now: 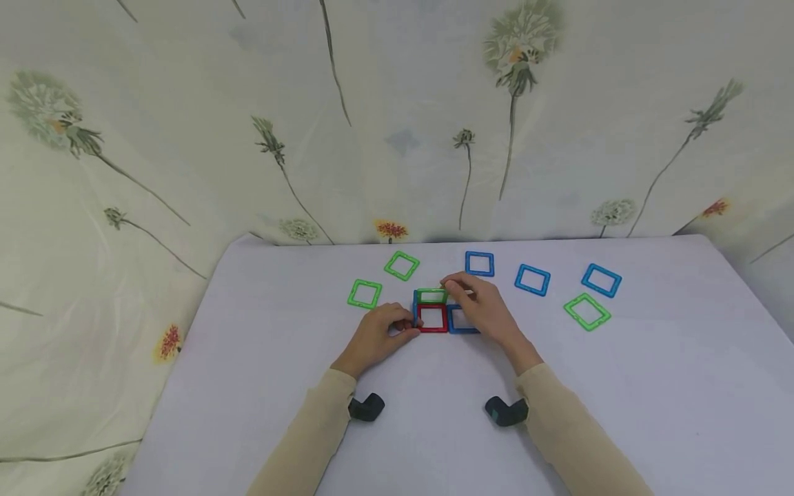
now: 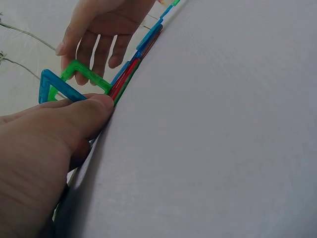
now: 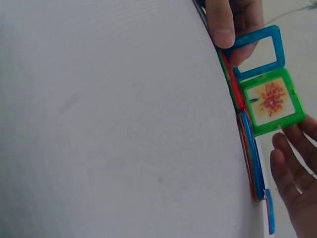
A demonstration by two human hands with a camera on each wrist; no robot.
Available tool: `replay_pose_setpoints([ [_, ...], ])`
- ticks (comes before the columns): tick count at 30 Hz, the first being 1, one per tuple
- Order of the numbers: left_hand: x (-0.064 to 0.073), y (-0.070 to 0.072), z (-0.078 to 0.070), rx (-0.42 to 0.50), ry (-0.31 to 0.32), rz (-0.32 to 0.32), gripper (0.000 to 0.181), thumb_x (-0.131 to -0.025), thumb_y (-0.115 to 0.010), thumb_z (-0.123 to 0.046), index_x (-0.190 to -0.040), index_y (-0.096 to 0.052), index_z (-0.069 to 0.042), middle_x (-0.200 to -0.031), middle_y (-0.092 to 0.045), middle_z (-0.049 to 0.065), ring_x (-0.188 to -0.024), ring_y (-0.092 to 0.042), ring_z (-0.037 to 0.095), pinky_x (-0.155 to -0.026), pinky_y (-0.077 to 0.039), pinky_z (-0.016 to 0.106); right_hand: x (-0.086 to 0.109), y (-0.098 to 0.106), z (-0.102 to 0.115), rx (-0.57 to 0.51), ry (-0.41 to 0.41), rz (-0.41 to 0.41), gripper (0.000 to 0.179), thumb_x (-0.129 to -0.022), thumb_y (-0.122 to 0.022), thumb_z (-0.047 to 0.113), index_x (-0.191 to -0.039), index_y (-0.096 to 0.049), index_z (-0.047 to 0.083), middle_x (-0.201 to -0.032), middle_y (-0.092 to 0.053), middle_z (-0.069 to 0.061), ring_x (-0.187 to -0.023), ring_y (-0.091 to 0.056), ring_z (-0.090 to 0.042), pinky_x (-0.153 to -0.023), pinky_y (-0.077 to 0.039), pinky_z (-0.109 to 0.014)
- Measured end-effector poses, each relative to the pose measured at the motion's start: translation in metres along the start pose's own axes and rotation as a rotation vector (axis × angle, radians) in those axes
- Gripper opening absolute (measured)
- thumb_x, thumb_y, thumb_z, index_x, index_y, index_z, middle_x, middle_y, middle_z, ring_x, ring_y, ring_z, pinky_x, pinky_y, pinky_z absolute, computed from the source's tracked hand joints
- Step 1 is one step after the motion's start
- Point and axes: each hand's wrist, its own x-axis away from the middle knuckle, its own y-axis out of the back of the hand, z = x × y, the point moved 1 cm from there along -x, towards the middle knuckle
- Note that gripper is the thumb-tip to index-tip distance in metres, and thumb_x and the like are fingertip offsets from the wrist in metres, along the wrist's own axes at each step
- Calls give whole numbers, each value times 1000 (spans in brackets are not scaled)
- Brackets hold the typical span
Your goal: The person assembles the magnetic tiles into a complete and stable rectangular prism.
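Square magnetic tile frames are joined at the table's middle. A red tile (image 1: 433, 331) lies flat, with a blue flat tile (image 1: 462, 331) against its right side. In the right wrist view, further tile edges show beneath both. An upright green tile (image 3: 295, 97) stands along the red one's far edge. At its left side stands an upright blue tile (image 3: 280, 47). My left hand (image 1: 378, 334) pinches that blue tile low down, thumb by the red tile's corner. Beside the green tile's right edge is my right hand (image 1: 486, 306), its fingers relaxed and fingertips touching or very close to the edge.
Loose green tiles (image 1: 364, 293) lie to the left and behind. Blue tiles (image 1: 532, 280) and another green tile (image 1: 587, 312) lie to the right. A flowered cloth (image 1: 397, 138) hangs behind the white table (image 1: 397, 441). Each wrist wears a black camera (image 1: 367, 408).
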Motion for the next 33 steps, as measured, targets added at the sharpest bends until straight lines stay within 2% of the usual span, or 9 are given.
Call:
replay_pose_setpoints([
  [7, -1, -4, -1, -37, 3, 17, 17, -86, -70, -29, -99, -67, -19, -87, -63, -9, -80, -53, 3, -73, -47, 18, 3, 18, -14, 9, -29, -48, 36, -99, -44, 43, -118, -60, 17, -116, -64, -3, -108, -58, -20, -94, -48, -45],
  [11, -1, -5, 0, -34, -9, 5, 16, -85, -70, -28, -99, -67, -19, -86, -62, -9, -80, -52, 3, -72, -47, 17, 5, 28, -25, 49, -89, -83, 33, -99, -45, 40, -121, -57, 19, -121, -60, -2, -111, -55, -20, -94, -48, -43],
  [16, -1, -5, -1, -32, -20, -5, 16, -86, -70, -28, -99, -67, -19, -86, -62, -10, -79, -52, 2, -72, -47, 18, 6, 38, -38, 77, -103, -112, 31, -100, -45, 35, -125, -55, 19, -126, -52, -5, -108, -53, -24, -91, -47, -43],
  [22, -1, -5, -2, -30, -19, -17, 17, -85, -70, -29, -99, -67, -20, -86, -63, -10, -79, -53, 2, -72, -47, 18, 6, 45, -46, 135, -68, -99, 34, -100, -45, 30, -131, -53, 19, -137, -47, -8, -104, -51, -24, -87, -42, -40],
  [27, 0, -5, -2, -31, -5, -16, 17, -85, -70, -29, -100, -67, -21, -87, -62, -11, -80, -53, 2, -73, -48, 18, 6, 46, -46, 152, -89, -58, 37, -100, -45, 26, -136, -49, 21, -143, -44, -7, -87, -55, -21, -77, -43, -36],
  [30, 1, -4, -2, -26, 8, -17, 17, -85, -71, -28, -100, -67, -21, -87, -62, -11, -81, -53, 2, -73, -48, 18, 6, 45, -45, 140, -123, -46, 38, -100, -46, 27, -138, -47, 24, -131, -52, -6, -77, -55, -20, -70, -43, -33],
  [33, 3, -4, -2, -16, 12, -26, 17, -85, -71, -26, -100, -68, -20, -87, -62, -11, -81, -53, 2, -73, -48, 19, 8, 44, -46, 128, -149, -46, 39, -100, -46, 28, -138, -46, 26, -108, -60, -6, -73, -52, -20, -66, -41, -32],
])
